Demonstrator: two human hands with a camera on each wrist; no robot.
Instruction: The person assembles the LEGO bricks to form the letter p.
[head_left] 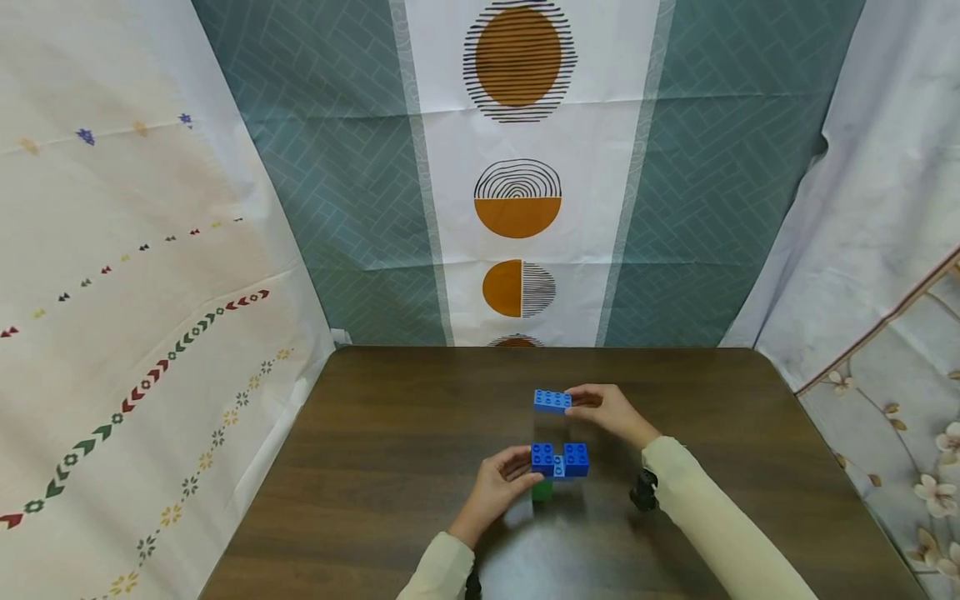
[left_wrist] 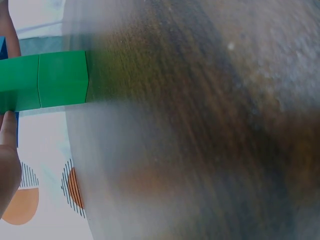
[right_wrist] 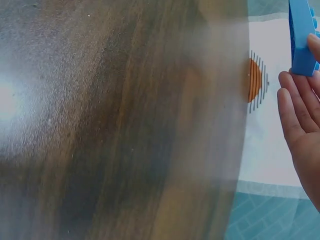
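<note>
A long light-blue toy building brick (head_left: pixel 552 401) is pinched at its right end by my right hand (head_left: pixel 609 412), above the table. In the right wrist view the thumb lies against that brick (right_wrist: pixel 302 42), with fingers below. Nearer to me stands a stack with two dark-blue bricks (head_left: pixel 576 459) on top, apart from each other. A light-blue brick (head_left: pixel 558 467) shows in the gap between them. Green bricks (left_wrist: pixel 62 79) form the lower column. My left hand (head_left: pixel 498 487) grips the stack's left side, a finger touching the green part in the left wrist view.
The brown wooden table (head_left: pixel 405 400) reaches back to a green and white patterned curtain (head_left: pixel 517 250). Pale cloths hang at left and right. Dark bands (head_left: pixel 643 490) are on both wrists.
</note>
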